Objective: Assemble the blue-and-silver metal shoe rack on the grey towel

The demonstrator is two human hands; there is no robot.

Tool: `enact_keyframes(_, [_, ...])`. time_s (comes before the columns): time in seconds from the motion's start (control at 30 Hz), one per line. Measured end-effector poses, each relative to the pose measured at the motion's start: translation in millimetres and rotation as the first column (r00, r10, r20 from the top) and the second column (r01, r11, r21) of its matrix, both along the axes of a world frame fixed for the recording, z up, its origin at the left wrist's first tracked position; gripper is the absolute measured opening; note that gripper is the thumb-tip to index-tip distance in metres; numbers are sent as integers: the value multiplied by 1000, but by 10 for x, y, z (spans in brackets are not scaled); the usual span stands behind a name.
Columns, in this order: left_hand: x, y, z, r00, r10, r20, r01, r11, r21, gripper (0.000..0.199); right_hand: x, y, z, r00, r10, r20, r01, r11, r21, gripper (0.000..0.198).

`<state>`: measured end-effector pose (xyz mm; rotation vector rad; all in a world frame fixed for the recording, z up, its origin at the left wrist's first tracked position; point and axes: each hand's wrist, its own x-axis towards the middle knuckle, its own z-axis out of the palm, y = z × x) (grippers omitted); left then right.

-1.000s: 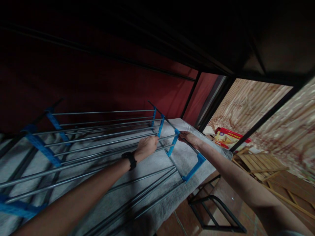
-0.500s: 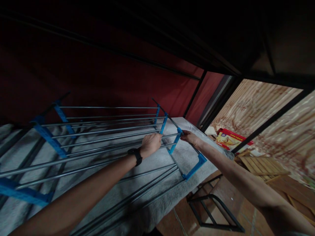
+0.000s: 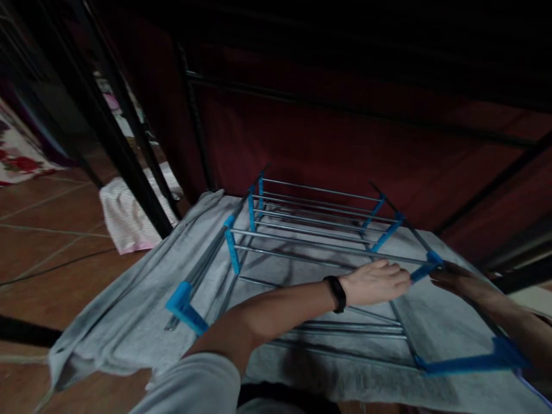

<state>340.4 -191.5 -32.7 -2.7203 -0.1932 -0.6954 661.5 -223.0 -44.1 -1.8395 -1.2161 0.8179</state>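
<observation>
While black posts (image 3: 112,146) slant down from 10 o'clock, partly hiding the striped cloth (image 3: 125,215) at 9, a dark red panel (image 3: 293,138) backs the scene at 12. The rack (image 3: 302,242) lies on a grey blanket (image 3: 129,345), its metal rods running from the left hand (image 3: 377,282) toward 10 o'clock, and the left forearm (image 3: 284,310) covers part of the lower rods. Left fingers curl closed on a blue bracket (image 3: 420,274) at that hand's 3 o'clock. Just past it, the right hand (image 3: 457,280) meets the black side tube (image 3: 414,233); its closure cannot be told.
</observation>
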Motion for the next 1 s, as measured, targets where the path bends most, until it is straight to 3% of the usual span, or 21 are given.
enact_keyframes(0.07, [-12, -17, -204, 999, 47, -17, -47, 999, -7, 43, 83, 36, -61, 997, -57, -57, 52, 995, -81, 30])
enact_keyframes(0.2, [114, 89, -465, 987, 159, -16, -159, 974, -159, 37, 207, 82, -134, 984, -108, -142, 85, 983, -161, 34])
enact_keyframes(0.37, [297, 182, -433, 977, 194, -88, -212, 928, -306, 33, 222, 192, -210, 962, -146, -230, 99, 974, -202, 28])
enact_keyframes(0.47, [391, 156, -405, 973, 188, -134, -225, 905, -361, 35, -15, 103, -86, 953, -199, -230, 162, 972, -169, 22])
enact_keyframes(0.6, [590, 211, -424, 976, 148, -162, -204, 883, -422, 39, -345, 12, 118, 937, -165, -309, 133, 984, -121, 14])
enact_keyframes(0.67, [722, 278, -427, 965, 149, -213, -240, 828, -506, 42, -378, 35, 143, 927, -199, -317, 167, 978, -126, 14])
enact_keyframes(0.8, [921, 384, -421, 945, 163, -284, -319, 657, -684, 38, -298, 71, 90, 920, -231, -317, 190, 969, -157, 15])
enact_keyframes(1.0, [963, 435, -456, 932, 221, -287, -362, 584, -727, 35, -224, 87, 12, 924, -243, -294, 185, 959, -213, 20])
